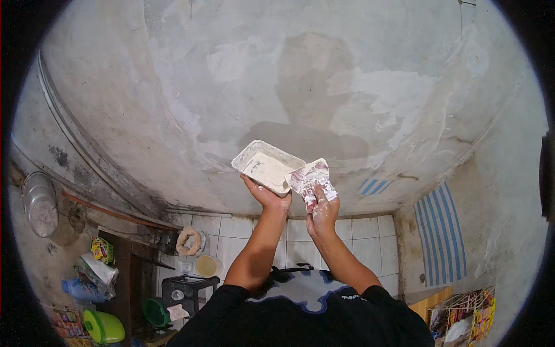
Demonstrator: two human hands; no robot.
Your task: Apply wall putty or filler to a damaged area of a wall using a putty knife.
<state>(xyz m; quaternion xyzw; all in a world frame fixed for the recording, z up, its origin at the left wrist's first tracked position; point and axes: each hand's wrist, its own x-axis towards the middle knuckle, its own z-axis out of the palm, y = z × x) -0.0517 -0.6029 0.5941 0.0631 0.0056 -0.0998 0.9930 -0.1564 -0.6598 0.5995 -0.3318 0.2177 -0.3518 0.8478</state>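
My left hand (270,196) supports a white rectangular tub (240,160) from below, its fingers wrapped round the near side. White putty-like paste (267,168) coats the bottom and walls of the tub. My right hand (324,213) grips a flat, reddish spreader (313,178), heavily smeared with the same white paste. The spreader's left edge is at the tub's right rim; whether they touch, I cannot tell. Paste specks both hands. Beyond them stands a grey wall (231,110) with lighter patches and my shadow on it.
White floor tiles (303,254) lie below. To the left are a black stool (188,284), a pail of pale liquid (208,266), a green basin (155,312) and a lime-green container (104,327). A blue-striped sheet (440,234) hangs at right, above a rack of packets (462,318).
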